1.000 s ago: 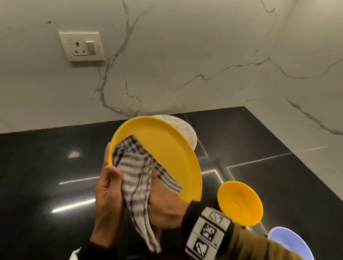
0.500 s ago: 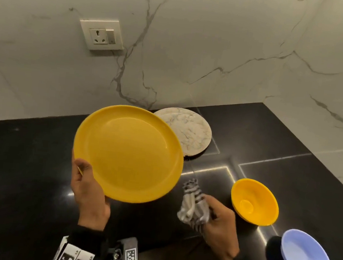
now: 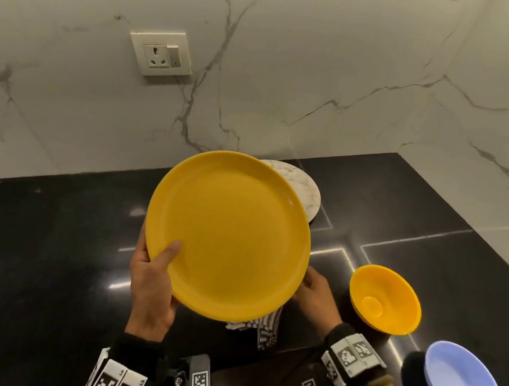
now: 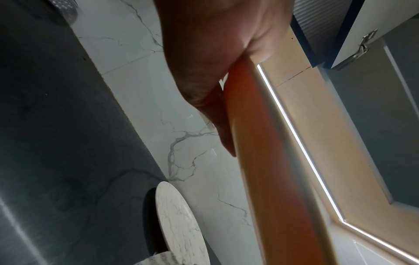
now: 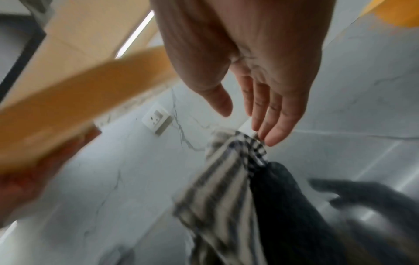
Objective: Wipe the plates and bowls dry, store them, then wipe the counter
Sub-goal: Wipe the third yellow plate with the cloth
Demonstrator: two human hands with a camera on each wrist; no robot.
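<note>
My left hand grips the yellow plate at its lower left rim, thumb on the top face and the other fingers hidden underneath. The plate is held face up above the black counter. In the left wrist view my left hand clasps the plate's edge. My right hand is at the plate's lower right rim. The right wrist view shows that hand with straight fingers, the plate off to its left. The checked cloth lies bunched below the plate, just beyond the fingertips.
A marble-patterned plate lies on the counter behind the yellow plate, near the wall. A yellow bowl and a pale blue bowl stand to the right. A wall socket sits on the marble backsplash. The walls meet at the back right corner.
My right hand has let go of the bunched cloth, which now lies under the plate, and has opened beside the plate's right rim. The plate has shifted right, and my left thumb now lies on its face.
</note>
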